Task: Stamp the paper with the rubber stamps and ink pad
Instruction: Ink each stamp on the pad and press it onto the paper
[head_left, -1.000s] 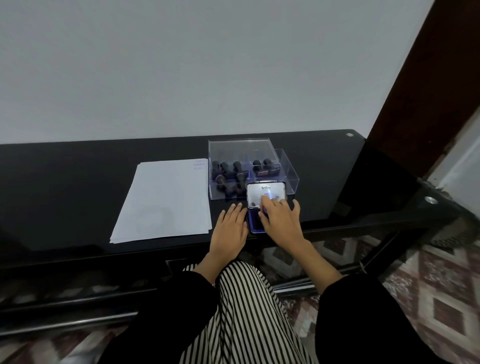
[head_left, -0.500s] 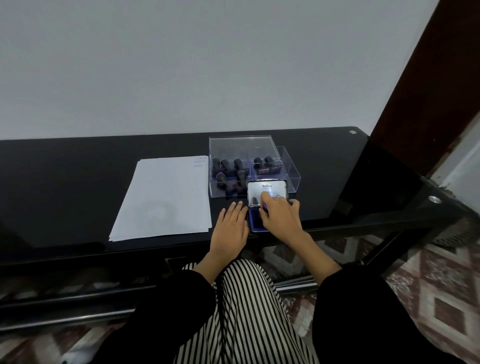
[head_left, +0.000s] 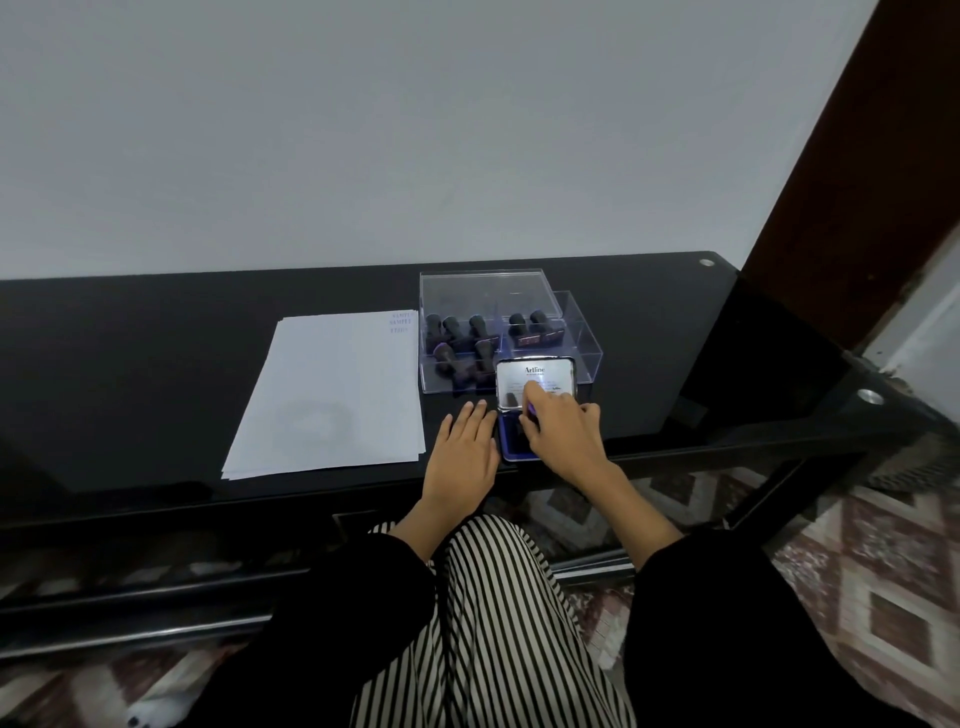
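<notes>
Head view shows the right hand (head_left: 563, 434) closed over the open ink pad (head_left: 514, 436), fingers curled down around something small and purple-tinged that looks like a rubber stamp; most of it is hidden, so whether it is touching the ink cannot be told. The left hand (head_left: 462, 457) lies flat and empty on the black table (head_left: 156, 364), just beside the pad's left edge, fingers spread.

The pad's lid (head_left: 535, 379) stands raised behind the right hand, shiny and probably thin metal. The pad likely slides easily on this glossy top, so the flat left hand is well placed to steady it. The spare stamps (head_left: 457, 338) lie in a clear box (head_left: 582, 338) behind the pad: small, dark, stiff, light, with narrow handles that suit a pinch near the top, clear of the inked face.

The paper (head_left: 332, 395) is a thin stack left of the box, with faint purple prints in its far right corner. It is light and would shift under a dragged stamp, so a straight press down suits it.

The table is smooth, dark and reflective, against a plain pale wall; patterned floor tiles show below.
</notes>
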